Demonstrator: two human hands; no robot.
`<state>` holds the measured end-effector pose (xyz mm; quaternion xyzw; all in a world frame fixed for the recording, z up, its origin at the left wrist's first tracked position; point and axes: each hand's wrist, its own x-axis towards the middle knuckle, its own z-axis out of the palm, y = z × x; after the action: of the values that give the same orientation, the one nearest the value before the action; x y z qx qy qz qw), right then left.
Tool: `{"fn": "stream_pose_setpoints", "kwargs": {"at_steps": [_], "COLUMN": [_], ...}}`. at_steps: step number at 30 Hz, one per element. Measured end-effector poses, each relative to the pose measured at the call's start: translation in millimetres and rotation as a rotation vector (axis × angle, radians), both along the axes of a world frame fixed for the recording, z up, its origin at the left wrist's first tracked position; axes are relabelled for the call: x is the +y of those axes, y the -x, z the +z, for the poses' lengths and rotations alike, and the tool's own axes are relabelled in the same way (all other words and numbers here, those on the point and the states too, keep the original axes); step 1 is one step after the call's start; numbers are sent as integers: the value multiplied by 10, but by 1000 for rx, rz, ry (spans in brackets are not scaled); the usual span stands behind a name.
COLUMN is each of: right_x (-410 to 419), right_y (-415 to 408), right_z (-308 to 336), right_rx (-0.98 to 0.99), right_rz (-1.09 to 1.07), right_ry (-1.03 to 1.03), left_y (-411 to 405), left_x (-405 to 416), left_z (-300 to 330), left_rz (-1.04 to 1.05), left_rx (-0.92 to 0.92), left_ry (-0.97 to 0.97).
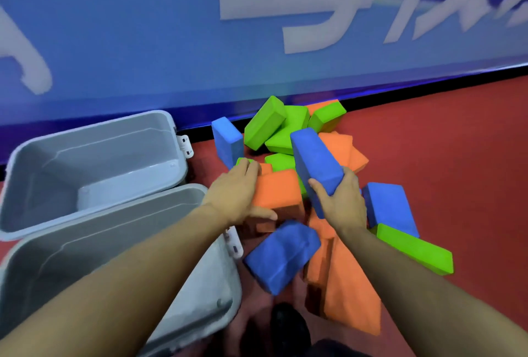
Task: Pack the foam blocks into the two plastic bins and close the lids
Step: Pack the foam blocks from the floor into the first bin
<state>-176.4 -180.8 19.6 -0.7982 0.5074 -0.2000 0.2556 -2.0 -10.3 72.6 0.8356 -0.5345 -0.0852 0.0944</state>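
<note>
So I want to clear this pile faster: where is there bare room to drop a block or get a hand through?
Both grey bins, far bin and near bin, show bare insides. Red floor right of the pile, toward the blue wall, is free. Crowded: the block pile, where left hand and right hand work.

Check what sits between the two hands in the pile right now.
Head view: an orange block, gripped by the left hand, fills most of the gap; the right hand holds a blue block.

Jumbled blue, green, orange foam blocks [288, 139] on floor, two open grey bins [85, 162] beside
</note>
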Motion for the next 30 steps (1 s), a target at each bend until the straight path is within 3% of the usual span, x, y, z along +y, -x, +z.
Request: {"fn": "stream_pose_setpoints", "kwargs": {"at_steps": [4,8,13,21,25,30], "right_x": [339,954,1793,2963,3406,3741], "right_y": [-144,-508,-1005,-1471,-1529,-1580], "right_z": [438,799,967,495,193,-17], "right_rx": [-67,-96,-69,186,347,404], "right_rz": [71,196,379,624,717,761], "right_ry": [35,48,27,-111,-177,-239], "left_y": [-151,-383,-612,-600,-641,-633], "left_x": [711,1688,2791,3817,3936,4003], "left_z": [277,397,310,-318,-520,-726], "left_rz": [175,506,756,970,1023,1060], "left_rx": [44,173,127,162,222,304], "left_ry": [23,108,18,-239,-232,-187]}}
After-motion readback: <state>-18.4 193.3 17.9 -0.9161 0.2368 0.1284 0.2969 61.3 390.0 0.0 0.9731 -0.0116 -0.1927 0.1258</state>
